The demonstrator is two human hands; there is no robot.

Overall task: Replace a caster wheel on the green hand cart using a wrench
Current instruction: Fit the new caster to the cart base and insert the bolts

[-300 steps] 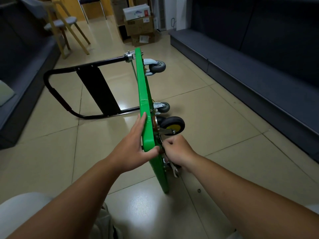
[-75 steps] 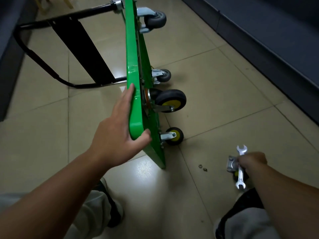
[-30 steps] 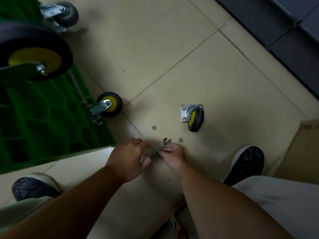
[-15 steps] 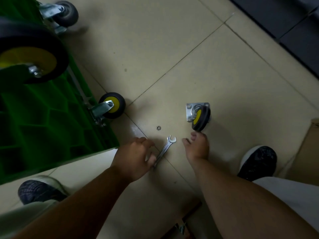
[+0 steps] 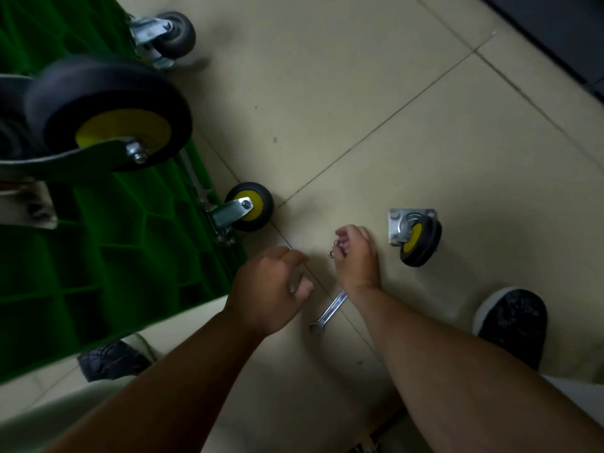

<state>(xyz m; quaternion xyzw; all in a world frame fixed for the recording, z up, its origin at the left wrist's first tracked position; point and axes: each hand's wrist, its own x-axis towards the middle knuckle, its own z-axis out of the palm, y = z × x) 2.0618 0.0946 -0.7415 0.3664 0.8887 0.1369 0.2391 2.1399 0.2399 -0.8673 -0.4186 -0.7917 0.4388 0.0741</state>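
beige tiled floor point(image 5: 408, 93) | dark panel point(image 5: 562, 31), top right | black shoe point(image 5: 513, 322)

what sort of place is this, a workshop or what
Likely an ordinary indoor room, not a workshop: glossy beige floor tiles, dark furniture at the edge, and the wrench and loose caster lying on the floor.

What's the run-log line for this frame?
right hand pinches metal rings | left hand empty | wrench on floor | loose caster on floor, unmounted

The right grip point(image 5: 358, 256) pinches small metal rings point(image 5: 337, 244); the wrench point(image 5: 330, 310) lies just behind it, the loose caster point(image 5: 415, 237) to its right.
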